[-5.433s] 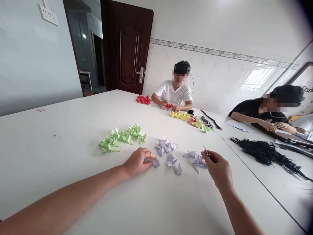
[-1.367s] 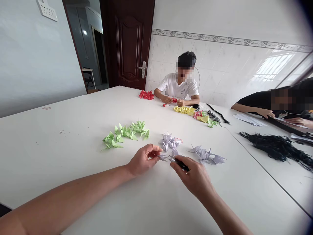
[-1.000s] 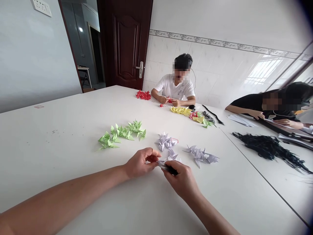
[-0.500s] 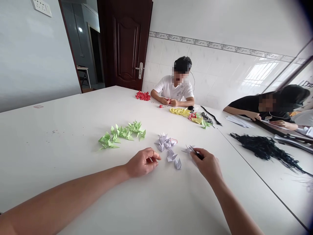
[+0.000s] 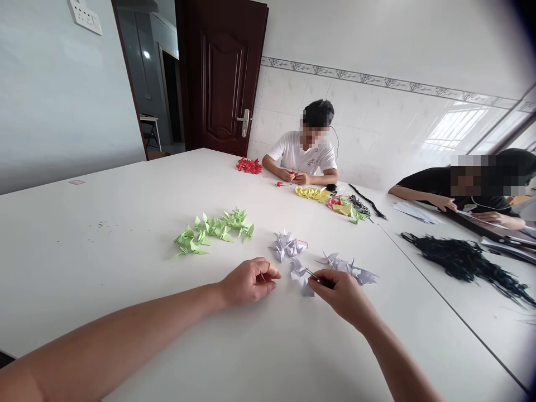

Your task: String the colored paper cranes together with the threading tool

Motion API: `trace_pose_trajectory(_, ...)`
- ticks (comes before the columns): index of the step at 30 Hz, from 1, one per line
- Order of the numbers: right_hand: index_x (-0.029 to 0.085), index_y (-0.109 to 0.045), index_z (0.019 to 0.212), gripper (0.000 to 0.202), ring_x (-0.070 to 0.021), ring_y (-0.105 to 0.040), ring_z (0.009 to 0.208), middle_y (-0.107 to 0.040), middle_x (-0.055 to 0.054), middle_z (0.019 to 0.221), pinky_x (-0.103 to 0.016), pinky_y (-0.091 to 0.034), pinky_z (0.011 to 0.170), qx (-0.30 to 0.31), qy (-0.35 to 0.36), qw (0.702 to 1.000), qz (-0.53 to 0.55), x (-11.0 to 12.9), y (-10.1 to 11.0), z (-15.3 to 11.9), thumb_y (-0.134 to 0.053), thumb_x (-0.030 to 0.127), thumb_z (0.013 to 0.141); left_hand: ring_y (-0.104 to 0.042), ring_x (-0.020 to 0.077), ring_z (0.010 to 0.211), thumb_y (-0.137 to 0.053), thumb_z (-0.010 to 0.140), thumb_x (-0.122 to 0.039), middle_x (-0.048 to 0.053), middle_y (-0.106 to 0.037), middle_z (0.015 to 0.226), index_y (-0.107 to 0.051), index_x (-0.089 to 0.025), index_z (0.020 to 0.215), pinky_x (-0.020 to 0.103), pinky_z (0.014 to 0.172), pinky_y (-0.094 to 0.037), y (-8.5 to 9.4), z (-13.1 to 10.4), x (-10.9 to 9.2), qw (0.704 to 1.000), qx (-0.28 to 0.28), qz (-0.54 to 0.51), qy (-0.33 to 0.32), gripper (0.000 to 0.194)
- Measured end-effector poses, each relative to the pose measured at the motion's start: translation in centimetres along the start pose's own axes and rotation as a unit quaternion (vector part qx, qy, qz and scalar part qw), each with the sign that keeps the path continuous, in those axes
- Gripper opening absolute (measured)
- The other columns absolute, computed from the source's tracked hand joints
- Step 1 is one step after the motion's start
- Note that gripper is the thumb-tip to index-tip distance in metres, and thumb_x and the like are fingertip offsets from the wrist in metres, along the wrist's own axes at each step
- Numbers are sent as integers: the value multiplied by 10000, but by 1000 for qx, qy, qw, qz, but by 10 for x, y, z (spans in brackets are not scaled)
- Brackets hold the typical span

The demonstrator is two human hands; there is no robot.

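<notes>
My left hand point(image 5: 250, 282) rests on the white table point(image 5: 201, 346), loosely curled, a small gap between thumb and fingertips and nothing seen between them. Black-handled tweezers point(image 5: 324, 282) are held in my right hand point(image 5: 345, 296). Their metal tips reach the folded white paper crane point(image 5: 297, 269) between my hands; whether they grip it, I cannot tell. Another white crane point(image 5: 309, 288) lies just below, partly behind my right fingers. More white cranes point(image 5: 285, 245) stand in a cluster beyond, and a further white group point(image 5: 364, 274) lies beyond my right hand.
Green paper cranes point(image 5: 213, 228) lie beyond my left hand. Farther back are red cranes point(image 5: 249, 166), yellow cranes point(image 5: 312, 194) and a person in white point(image 5: 293, 151) handling red paper. At right are black strands point(image 5: 456, 257) and a person in black point(image 5: 422, 181) over papers.
My right hand with the tweezers has moved left and slightly down, from the right-hand white cranes to the middle ones. The view has shifted slightly; my left hand keeps its pose.
</notes>
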State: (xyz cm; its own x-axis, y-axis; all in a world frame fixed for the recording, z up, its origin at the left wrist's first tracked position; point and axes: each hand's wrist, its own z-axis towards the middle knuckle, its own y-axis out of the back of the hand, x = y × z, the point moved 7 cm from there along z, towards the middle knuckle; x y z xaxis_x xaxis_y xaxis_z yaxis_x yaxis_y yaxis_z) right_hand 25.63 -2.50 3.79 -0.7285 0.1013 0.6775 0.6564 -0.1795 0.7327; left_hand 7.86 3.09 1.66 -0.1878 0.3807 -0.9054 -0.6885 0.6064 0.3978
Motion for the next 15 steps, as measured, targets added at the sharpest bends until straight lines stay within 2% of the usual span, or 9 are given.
trace_pose_trajectory(3, 187, -668, 702, 267, -105, -381, 485, -516, 6, 563, -218, -310, 432, -13, 17, 999, 26, 10, -4, -4, -532, 413, 745, -579, 166, 869, -601, 745, -288, 74, -613, 962, -585, -156, 1024, 307, 782, -470, -2, -2, -1, 1000, 16, -9, 19, 309)
trace_pose_trajectory(6, 188, -674, 748, 266, -126, -466, 568, -584, -17, 656, -226, -379, 501, -38, 68, 994, 81, 25, -13, -11, -543, 418, 763, -570, 173, 911, -664, 698, -327, 56, -631, 999, -522, -213, 1139, 313, 789, -451, -4, -4, -4, 999, 41, 4, 12, 477)
trace_pose_trajectory(10, 206, -687, 779, 208, -120, -482, 559, -595, -13, 663, -224, -393, 503, -22, 135, 984, 114, 42, -33, -21, -551, 364, 784, -575, 143, 817, -585, 765, -288, 35, -643, 917, -525, -209, 1100, 245, 651, -454, -4, -5, -7, 999, 36, 12, -26, 350)
trace_pose_trajectory(12, 211, -683, 790, 193, -118, -494, 549, -596, -7, 651, -222, -403, 500, -9, 129, 985, 114, 43, -37, -22, -565, 363, 778, -569, 132, 777, -545, 789, -273, 37, -638, 906, -539, -190, 1053, 226, 606, -449, -2, -4, -7, 999, 13, 15, -37, 277)
trace_pose_trajectory(15, 200, -658, 820, 229, -140, -544, 594, -628, -19, 695, -235, -438, 529, -20, 106, 987, 123, 43, -27, -23, -606, 408, 739, -561, 125, 742, -547, 784, -261, 34, -630, 867, -539, -176, 1054, 237, 630, -464, 1, -3, -6, 999, -16, 19, -43, 283)
